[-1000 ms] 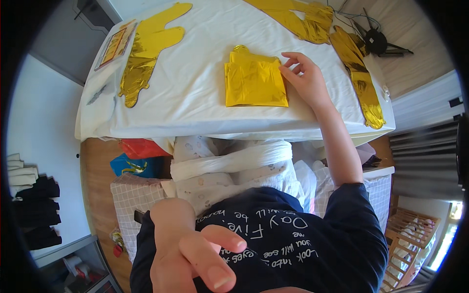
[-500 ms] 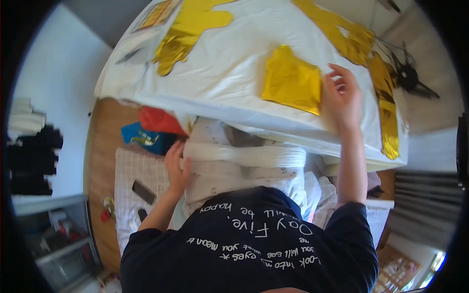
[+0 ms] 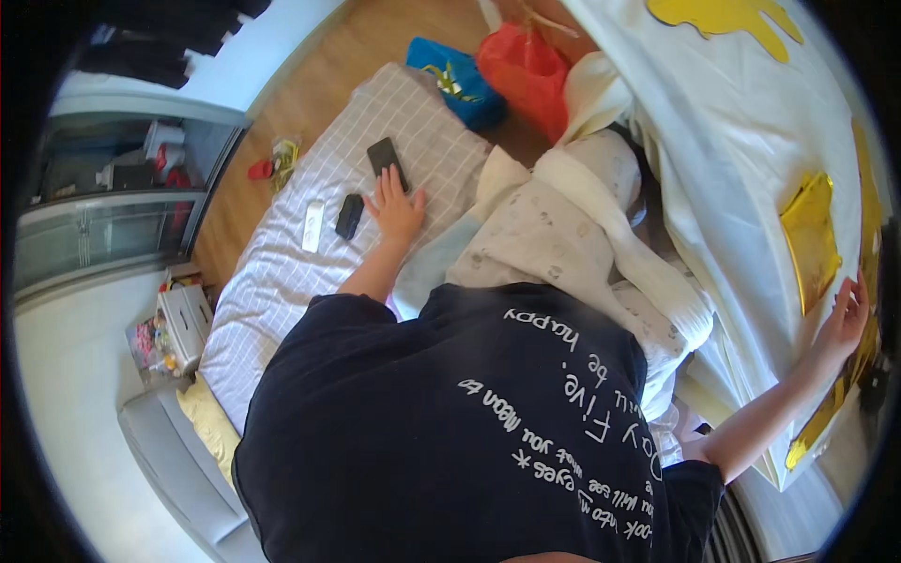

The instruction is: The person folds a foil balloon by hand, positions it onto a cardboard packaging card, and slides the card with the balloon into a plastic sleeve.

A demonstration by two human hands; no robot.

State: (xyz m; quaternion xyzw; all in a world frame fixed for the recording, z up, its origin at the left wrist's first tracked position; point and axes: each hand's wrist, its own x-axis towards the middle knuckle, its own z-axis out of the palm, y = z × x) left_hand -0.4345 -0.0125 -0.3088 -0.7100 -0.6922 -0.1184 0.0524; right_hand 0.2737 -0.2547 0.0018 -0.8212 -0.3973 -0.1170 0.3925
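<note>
My left hand (image 3: pixel 398 208) lies on the bed with its fingers spread, the fingertips on the lower end of a black smartphone (image 3: pixel 382 153). Just left of that hand are a small black case-like object (image 3: pixel 349 217) and a slim white object (image 3: pixel 313 226), whose kinds I cannot make out. On the far right, my right hand (image 3: pixel 842 324) is at the white-covered table, fingers loosely bent and apart, holding nothing visible. Close beside its fingertips lies a folded gold foil piece (image 3: pixel 813 241). Another gold foil shape (image 3: pixel 727 19) rests farther up the table.
A checked bedsheet (image 3: pixel 282 281) spreads at left. Across my lap lies patterned cloth (image 3: pixel 535 235). Red (image 3: pixel 526 75) and blue (image 3: pixel 457 83) bags stand between bed and table. A glass-fronted cabinet (image 3: pixel 103 235) and small white drawers (image 3: pixel 183 324) are beyond the bed.
The view has swung to the left, so the table now sits at the right edge. My left hand has moved from beside my lap onto the phone. My right hand stays near the folded foil.
</note>
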